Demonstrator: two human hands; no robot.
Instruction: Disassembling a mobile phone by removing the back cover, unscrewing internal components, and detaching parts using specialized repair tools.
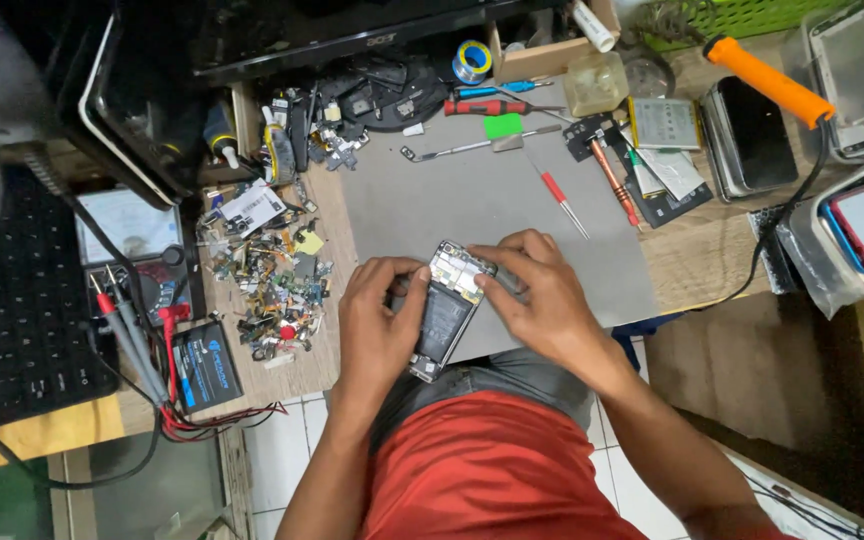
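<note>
Cluttered with loose parts, the wooden counter [692, 255] carries a grey work mat [472, 195] where a person holds an opened smartphone [447, 308] at the mat's near edge. Left hand [377, 320] clasps the phone's side; right hand [532, 295] pinches together at its upper circuit board. Red-handled screwdrivers [557, 195] lie beyond.

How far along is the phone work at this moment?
Done: the opened phone has its back cover off, circuit board and battery exposed. In hand: the left hand steadies it at the edge of the grey mat while the right hand works at its upper end; whether it holds a tool is unclear. Left: the phone is unclosed, and the red-handled screwdriver lies on the mat.
</note>
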